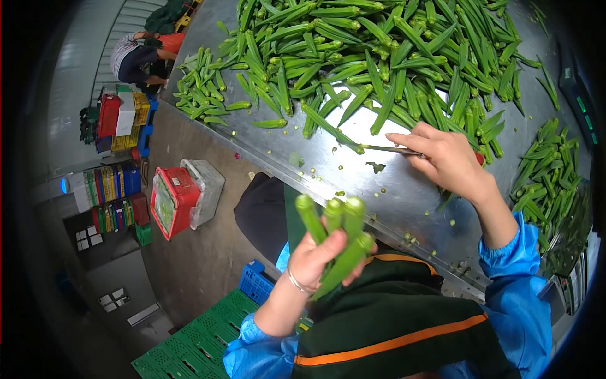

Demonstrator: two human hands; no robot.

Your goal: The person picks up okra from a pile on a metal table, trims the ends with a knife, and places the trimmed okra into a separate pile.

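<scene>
Several okra pods [344,230] stand bunched in my left hand [315,259], their cut stem ends up, just off the table's front edge. My right hand [451,155] is closed around a knife [394,150] with a thin blade and a red handle end. The blade's tip meets the stem end of one okra pod [332,129] lying at the near side of a large okra heap [379,50]. All of this heap rests on a shiny metal table [303,164]. Small trimmed stem bits and a dark leaf scrap [376,167] are scattered below the knife.
A smaller okra pile [546,170] lies at the right, beside a dark device with green lights [584,114]. On the floor at left are a red crate [170,202] and a translucent bin [205,189]. Green plastic pallets [196,341] are at lower left. Another person [136,60] bends over at upper left.
</scene>
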